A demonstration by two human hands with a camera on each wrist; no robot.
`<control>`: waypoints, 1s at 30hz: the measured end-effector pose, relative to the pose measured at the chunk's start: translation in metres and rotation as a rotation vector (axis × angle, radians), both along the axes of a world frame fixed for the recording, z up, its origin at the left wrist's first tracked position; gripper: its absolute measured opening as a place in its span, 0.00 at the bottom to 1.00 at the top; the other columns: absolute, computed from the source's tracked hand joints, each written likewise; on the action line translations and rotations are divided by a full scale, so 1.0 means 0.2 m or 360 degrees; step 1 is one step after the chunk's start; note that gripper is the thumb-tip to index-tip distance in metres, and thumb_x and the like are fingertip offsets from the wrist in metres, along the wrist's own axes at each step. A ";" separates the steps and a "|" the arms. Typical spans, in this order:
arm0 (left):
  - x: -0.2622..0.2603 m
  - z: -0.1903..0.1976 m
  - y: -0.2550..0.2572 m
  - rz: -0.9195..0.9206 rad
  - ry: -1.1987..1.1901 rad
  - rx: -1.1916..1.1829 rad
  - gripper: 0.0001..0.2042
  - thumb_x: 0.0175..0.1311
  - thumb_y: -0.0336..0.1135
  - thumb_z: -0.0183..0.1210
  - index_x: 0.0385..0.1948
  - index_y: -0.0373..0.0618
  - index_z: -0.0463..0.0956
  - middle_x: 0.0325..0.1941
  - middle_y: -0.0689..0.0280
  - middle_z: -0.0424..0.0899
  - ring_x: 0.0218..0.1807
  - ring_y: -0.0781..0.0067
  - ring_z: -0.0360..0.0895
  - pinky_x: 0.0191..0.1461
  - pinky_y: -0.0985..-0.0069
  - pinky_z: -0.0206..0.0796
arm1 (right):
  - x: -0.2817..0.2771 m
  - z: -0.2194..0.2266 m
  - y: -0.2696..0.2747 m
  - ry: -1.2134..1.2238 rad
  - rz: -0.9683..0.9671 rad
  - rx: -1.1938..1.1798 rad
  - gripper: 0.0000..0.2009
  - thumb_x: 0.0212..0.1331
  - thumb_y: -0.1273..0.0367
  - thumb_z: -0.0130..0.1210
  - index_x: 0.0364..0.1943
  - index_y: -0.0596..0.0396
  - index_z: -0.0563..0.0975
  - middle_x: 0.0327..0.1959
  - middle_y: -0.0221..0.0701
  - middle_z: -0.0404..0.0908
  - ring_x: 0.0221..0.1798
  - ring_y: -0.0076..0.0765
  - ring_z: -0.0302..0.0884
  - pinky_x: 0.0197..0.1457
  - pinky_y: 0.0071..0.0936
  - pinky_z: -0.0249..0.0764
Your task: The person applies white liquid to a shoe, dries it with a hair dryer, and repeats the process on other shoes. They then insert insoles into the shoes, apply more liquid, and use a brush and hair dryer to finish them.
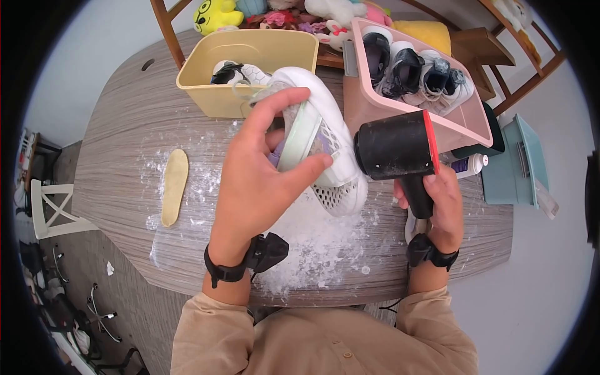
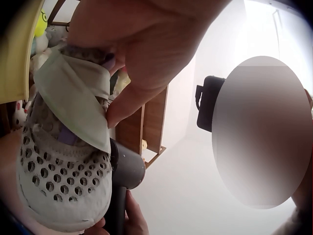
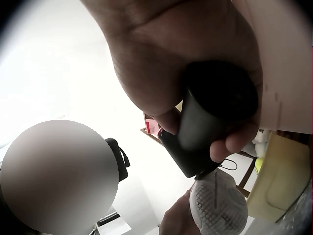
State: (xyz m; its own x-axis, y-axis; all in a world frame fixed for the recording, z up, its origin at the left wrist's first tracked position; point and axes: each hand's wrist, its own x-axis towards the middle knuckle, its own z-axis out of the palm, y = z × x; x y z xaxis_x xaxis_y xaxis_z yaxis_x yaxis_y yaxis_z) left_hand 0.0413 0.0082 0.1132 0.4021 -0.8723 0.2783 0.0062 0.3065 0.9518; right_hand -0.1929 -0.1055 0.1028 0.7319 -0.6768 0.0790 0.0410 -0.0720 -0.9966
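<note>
Above the powder-dusted table point(image 1: 125, 144), between the person's two hands, a white shoe point(image 1: 350, 156) with a pale strap point(image 1: 301, 139) is held up by the left hand point(image 1: 256, 169), its thumb and fingers clamped around the shoe's upper. The right hand point(image 1: 445, 200) is wrapped around the handle of a black hair dryer point(image 1: 397, 145), whose barrel end points at the shoe's sole side, right beside it. Behind them stand a yellow bin point(image 1: 209, 94) and a pink bin point(image 1: 375, 112), both with shoes inside, and an insole point(image 1: 175, 187) lies on the table to the left.

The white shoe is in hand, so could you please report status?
Left hand gripping white shoe. Right hand gripping black dryer, barrel close to the sole. Nothing visible between them.
</note>
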 end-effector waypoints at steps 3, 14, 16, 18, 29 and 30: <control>0.00 0.00 0.00 0.0063 0.0045 -0.0004 0.27 0.49 0.18 0.62 0.55 0.37 0.66 0.47 0.59 0.77 0.46 0.73 0.79 0.47 0.77 0.74 | -0.03 0.01 -0.02 0.0040 0.0067 -0.0017 0.18 0.65 0.61 0.47 0.44 0.65 0.74 0.29 0.34 0.79 0.26 0.23 0.74 0.30 0.19 0.70; 0.03 0.00 0.00 -0.0045 -0.0042 0.0093 0.20 0.50 0.18 0.62 0.48 0.36 0.72 0.42 0.62 0.80 0.43 0.77 0.78 0.44 0.80 0.73 | -0.04 0.02 -0.01 0.0046 0.0063 -0.0035 0.18 0.65 0.62 0.47 0.45 0.66 0.74 0.28 0.34 0.78 0.26 0.23 0.73 0.30 0.19 0.70; 0.02 0.00 0.00 -0.0125 0.0003 0.0106 0.21 0.49 0.17 0.62 0.47 0.37 0.72 0.43 0.62 0.79 0.44 0.77 0.78 0.46 0.80 0.71 | -0.03 0.01 -0.01 0.0025 0.0036 -0.0036 0.18 0.65 0.61 0.47 0.45 0.66 0.74 0.28 0.34 0.78 0.26 0.23 0.73 0.30 0.19 0.70; 0.02 0.01 0.00 -0.0119 -0.0011 0.0147 0.21 0.49 0.17 0.62 0.47 0.37 0.72 0.43 0.63 0.79 0.43 0.77 0.78 0.46 0.80 0.71 | -0.03 0.01 -0.01 0.0036 0.0041 -0.0066 0.18 0.66 0.61 0.47 0.45 0.65 0.74 0.28 0.34 0.78 0.26 0.23 0.73 0.30 0.19 0.70; 0.03 0.02 0.03 -0.0249 -0.0359 0.0124 0.32 0.44 0.13 0.61 0.56 0.40 0.66 0.53 0.62 0.72 0.52 0.73 0.75 0.53 0.77 0.69 | -0.01 0.01 -0.01 0.0015 -0.0015 -0.0065 0.19 0.67 0.59 0.45 0.44 0.65 0.74 0.28 0.34 0.78 0.25 0.22 0.73 0.30 0.18 0.69; 0.02 0.02 0.03 -0.0241 -0.0316 0.0131 0.32 0.44 0.12 0.61 0.57 0.40 0.65 0.54 0.62 0.71 0.52 0.73 0.74 0.53 0.77 0.69 | -0.01 0.01 -0.01 0.0020 -0.0020 -0.0061 0.19 0.67 0.59 0.45 0.44 0.65 0.74 0.28 0.34 0.78 0.25 0.22 0.73 0.30 0.18 0.69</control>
